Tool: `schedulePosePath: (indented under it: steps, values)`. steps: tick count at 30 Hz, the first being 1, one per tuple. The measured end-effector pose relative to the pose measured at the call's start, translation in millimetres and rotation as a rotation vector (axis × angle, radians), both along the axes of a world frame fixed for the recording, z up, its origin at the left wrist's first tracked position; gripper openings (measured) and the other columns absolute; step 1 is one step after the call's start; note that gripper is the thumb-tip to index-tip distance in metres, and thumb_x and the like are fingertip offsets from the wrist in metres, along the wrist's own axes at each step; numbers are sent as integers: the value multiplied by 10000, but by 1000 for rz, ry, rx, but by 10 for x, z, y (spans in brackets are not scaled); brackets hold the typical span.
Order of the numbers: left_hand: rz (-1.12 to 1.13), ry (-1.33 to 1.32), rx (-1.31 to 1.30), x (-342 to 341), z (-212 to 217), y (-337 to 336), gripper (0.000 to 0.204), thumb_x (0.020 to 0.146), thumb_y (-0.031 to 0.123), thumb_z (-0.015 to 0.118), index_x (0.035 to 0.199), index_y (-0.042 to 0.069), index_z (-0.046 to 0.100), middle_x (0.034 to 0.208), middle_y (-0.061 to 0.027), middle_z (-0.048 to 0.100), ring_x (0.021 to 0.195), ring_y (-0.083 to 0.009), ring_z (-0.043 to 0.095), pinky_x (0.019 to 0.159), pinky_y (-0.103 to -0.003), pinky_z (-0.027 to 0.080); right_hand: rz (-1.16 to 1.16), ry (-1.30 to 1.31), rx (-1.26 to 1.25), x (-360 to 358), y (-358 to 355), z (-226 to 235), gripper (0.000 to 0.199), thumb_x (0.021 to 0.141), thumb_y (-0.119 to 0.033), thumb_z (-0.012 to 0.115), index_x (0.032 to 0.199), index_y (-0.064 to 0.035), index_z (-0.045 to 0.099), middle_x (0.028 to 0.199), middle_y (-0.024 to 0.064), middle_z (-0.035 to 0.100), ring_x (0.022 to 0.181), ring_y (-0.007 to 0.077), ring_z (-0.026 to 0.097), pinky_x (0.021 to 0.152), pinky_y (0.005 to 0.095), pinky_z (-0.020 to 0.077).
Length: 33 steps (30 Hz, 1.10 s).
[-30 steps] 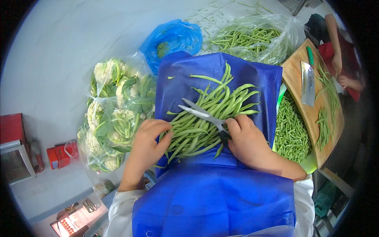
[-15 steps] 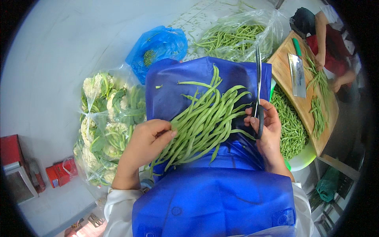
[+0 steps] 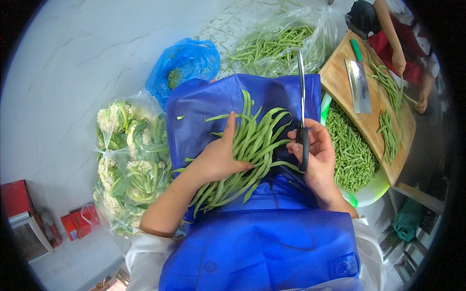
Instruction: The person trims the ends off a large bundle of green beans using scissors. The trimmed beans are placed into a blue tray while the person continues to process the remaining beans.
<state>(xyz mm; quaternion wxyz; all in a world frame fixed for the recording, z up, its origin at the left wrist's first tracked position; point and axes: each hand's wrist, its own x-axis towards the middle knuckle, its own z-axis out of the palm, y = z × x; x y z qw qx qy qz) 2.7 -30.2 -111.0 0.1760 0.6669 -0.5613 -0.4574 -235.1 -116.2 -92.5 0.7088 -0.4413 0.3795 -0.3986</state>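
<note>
A heap of long green beans (image 3: 259, 143) lies across the blue apron (image 3: 272, 242) over my lap. My left hand (image 3: 217, 157) rests on the left side of the heap, its thumb and index finger spread wide. Some of its other fingers are hidden against the beans. To the right of the heap, my right hand (image 3: 318, 153) has its fingers through and around the black handles of a pair of scissors (image 3: 301, 89). The blades point up and away from me and look closed together. A small cut bean bit (image 3: 181, 117) sits on the apron's left part.
On the left stands a clear bag of cauliflower (image 3: 138, 167). Beyond my lap are a blue bag (image 3: 204, 53) with trimmings and a clear bag of beans (image 3: 276, 46). At right, a tub of cut beans (image 3: 352, 155) sits under a board (image 3: 335, 68) with a cleaver (image 3: 358, 85); another person's hand (image 3: 399, 62) handles beans there.
My left hand has moved right and up over the heap, opening from a pinch at its left edge to spread fingers. The right hand still holds the scissors. The view has shifted slightly.
</note>
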Motion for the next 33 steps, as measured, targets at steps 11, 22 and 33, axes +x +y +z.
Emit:
schedulePosePath:
  steps: [11,22,33]
  values:
    - [475,679,207,346,775,55,683,710,-44,718,1334,26,449,1185,-61,596,1066,-158,571,941,-318,456,198,199,-211,-189,157,34,570,791,66,655,1304,-37,429,1094,77,592,915,132,588,860,268,475]
    - [584,760,5,393,751,100,639,688,-30,757,1263,44,488,961,-32,606,863,-138,601,774,-295,500,459,416,-249,-40,280,1,490,819,78,621,1271,-4,452,980,29,589,879,86,574,807,229,467]
    - [169,39,-177,139,507,77,820,654,58,777,1363,-35,375,1224,-132,569,1065,-170,561,927,-313,453,519,367,-307,165,345,-107,469,841,71,601,1281,11,450,984,65,611,921,112,593,818,246,479]
